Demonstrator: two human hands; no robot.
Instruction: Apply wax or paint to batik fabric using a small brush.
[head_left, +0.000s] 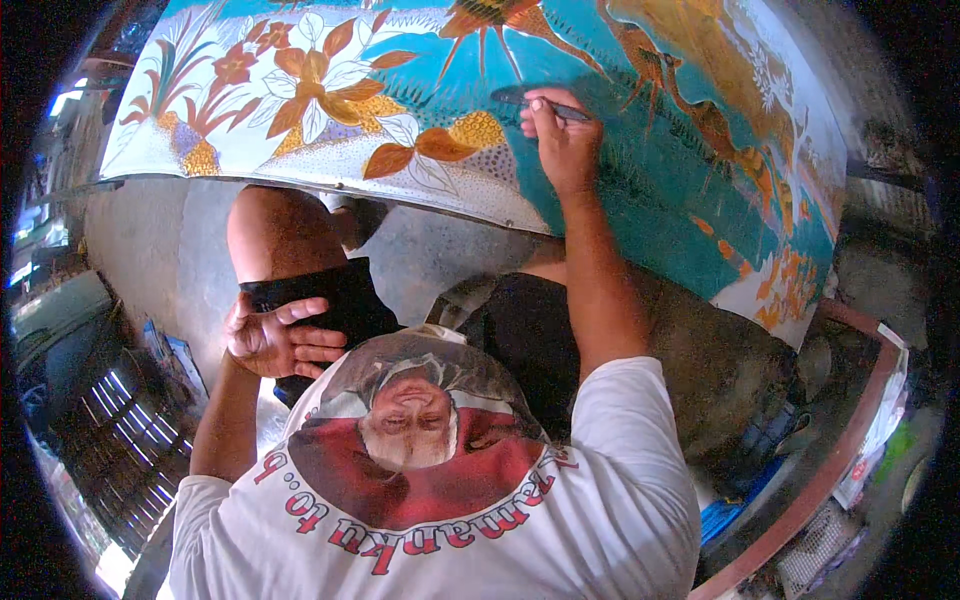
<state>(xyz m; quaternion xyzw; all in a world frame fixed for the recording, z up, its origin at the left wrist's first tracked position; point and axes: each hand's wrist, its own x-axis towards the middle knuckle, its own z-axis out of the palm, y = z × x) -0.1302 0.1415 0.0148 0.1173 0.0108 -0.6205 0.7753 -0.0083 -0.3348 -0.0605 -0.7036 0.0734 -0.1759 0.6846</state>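
Observation:
A large painted panel (480, 185) slopes across the top of the view, with orange and brown flowers, leaves and animals over white and teal ground. My right hand (567, 145) is closed round a dark, slender paintbrush (573, 113). The brush lies nearly level over the teal part, its tip end toward the left; whether the tip touches the surface I cannot tell. Beside my left knee (283, 235), over the dark shorts, my left hand (285, 338) is held palm up with its fingers spread and nothing in it.
Grey concrete floor (150, 240) shows under the panel's near edge. A reddish-brown curved rail (835, 470) runs along the right, with blue items (725, 515) beside it. At the lower left stands a dark slatted piece (130, 420) with light coming through its gaps.

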